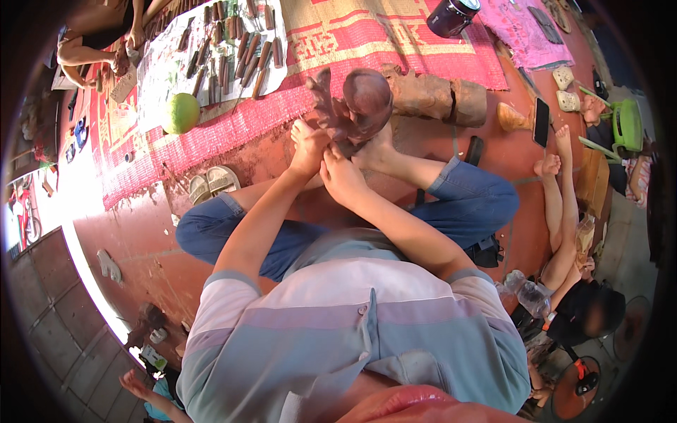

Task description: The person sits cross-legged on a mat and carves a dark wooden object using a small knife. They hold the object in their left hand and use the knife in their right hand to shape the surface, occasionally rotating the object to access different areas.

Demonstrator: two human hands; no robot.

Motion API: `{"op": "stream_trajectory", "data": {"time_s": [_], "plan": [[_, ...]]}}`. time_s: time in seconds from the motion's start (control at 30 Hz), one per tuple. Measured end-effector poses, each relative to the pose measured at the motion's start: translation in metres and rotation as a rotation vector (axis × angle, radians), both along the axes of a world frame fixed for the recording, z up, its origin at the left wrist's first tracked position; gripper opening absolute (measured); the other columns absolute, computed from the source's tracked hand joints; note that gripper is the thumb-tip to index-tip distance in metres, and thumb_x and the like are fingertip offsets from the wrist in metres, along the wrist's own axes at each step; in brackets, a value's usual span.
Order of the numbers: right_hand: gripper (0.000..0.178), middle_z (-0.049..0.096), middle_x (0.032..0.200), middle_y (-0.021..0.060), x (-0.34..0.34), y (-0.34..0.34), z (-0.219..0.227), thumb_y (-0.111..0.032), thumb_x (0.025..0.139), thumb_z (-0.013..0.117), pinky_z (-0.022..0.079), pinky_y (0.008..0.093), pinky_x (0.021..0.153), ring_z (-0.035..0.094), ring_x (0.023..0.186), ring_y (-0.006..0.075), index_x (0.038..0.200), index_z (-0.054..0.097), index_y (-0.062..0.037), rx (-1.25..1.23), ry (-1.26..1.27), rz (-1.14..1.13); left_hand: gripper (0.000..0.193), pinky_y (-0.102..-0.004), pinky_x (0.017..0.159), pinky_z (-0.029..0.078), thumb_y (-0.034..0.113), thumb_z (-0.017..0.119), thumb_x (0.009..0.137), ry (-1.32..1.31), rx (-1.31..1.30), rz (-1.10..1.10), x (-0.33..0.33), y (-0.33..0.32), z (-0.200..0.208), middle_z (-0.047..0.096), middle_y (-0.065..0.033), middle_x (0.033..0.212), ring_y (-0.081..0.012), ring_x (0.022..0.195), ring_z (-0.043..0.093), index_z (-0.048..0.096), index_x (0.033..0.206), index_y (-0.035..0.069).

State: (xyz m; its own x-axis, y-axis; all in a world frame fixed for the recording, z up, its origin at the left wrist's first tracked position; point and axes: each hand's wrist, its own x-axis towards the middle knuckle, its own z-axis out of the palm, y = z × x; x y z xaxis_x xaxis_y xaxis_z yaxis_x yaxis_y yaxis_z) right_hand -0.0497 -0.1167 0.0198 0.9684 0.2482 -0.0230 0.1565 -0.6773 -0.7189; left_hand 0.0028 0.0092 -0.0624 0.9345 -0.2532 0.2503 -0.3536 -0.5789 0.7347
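Observation:
A dark brown wood carving [367, 102], with a rounded, smooth part and a branching, knobbly part, stands in front of my crossed legs, close to my bare feet. My left hand [310, 148] is closed at the carving's lower left side. Right beside it, my right hand [342, 175] is closed with its fingertips together near the carving's base. Whether a small tool sits in the right fingers is hidden. Just behind the carving lies a rough, lighter brown log [427, 99].
Many wood-handled carving tools [236, 53] lie on a white sheet at far left, near a green round fruit [181, 113]. A red and yellow mat [338, 42] spreads ahead. A phone [541, 121] and a black canister [451, 17] are rightward. Other people sit on both sides.

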Motion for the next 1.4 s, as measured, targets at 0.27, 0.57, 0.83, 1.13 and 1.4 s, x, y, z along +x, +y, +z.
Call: {"op": "stream_trajectory", "data": {"time_s": [0.27, 0.57, 0.83, 1.13, 1.4], "plan": [[0.038, 0.048, 0.116, 0.0354, 0.017, -0.001, 0.012, -0.018, 0.089, 0.042, 0.051, 0.045, 0.075, 0.06, 0.087, 0.0413, 0.112, 0.047, 0.0121, 0.017, 0.064, 0.053, 0.02, -0.0384, 0.077, 0.036, 0.018, 0.063, 0.075, 0.184, -0.03, 0.079, 0.006, 0.004, -0.021, 0.054, -0.0191, 0.084, -0.0323, 0.085, 0.048, 0.066, 0.087, 0.003], [0.033, 0.056, 0.104, 0.0314, 0.018, 0.004, 0.013, -0.016, 0.088, 0.045, 0.048, 0.0428, 0.081, 0.058, 0.093, 0.0397, 0.105, 0.053, 0.011, 0.029, -0.048, -0.017, 0.026, -0.0458, 0.086, 0.038, 0.011, 0.061, 0.077, 0.347, 0.007, 0.004, 0.013, 0.019, -0.019, 0.053, -0.0219, 0.097, -0.0372, 0.094, 0.051, 0.059, 0.1, 0.0], [0.045, 0.046, 0.119, 0.0324, 0.015, 0.013, -0.006, -0.019, 0.085, 0.046, 0.052, 0.0401, 0.074, 0.06, 0.092, 0.0365, 0.116, 0.046, 0.0126, -0.177, -0.017, 0.101, 0.022, -0.041, 0.075, 0.046, 0.008, 0.056, 0.079, 0.189, 0.127, -0.163, 0.013, 0.016, 0.036, 0.063, -0.0196, 0.089, -0.0308, 0.079, 0.061, 0.064, 0.098, 0.005], [0.028, 0.059, 0.092, 0.0302, 0.015, -0.003, 0.02, -0.016, 0.087, 0.044, 0.05, 0.0422, 0.078, 0.06, 0.086, 0.0392, 0.095, 0.054, 0.0093, 0.041, -0.003, 0.101, 0.025, -0.0427, 0.066, 0.05, 0.013, 0.057, 0.077, 0.221, 0.119, -0.17, 0.0, 0.016, 0.034, 0.062, -0.0156, 0.101, -0.0332, 0.081, 0.063, 0.067, 0.1, 0.013], [0.027, 0.059, 0.091, 0.0291, 0.011, -0.013, 0.015, -0.016, 0.084, 0.047, 0.05, 0.0474, 0.072, 0.061, 0.082, 0.0408, 0.095, 0.054, 0.0074, -0.011, 0.062, 0.167, 0.025, -0.0386, 0.07, 0.051, 0.008, 0.058, 0.075, 0.037, 0.012, -0.208, -0.005, 0.004, 0.051, 0.065, -0.0138, 0.085, -0.0307, 0.076, 0.064, 0.068, 0.098, 0.011]]}}
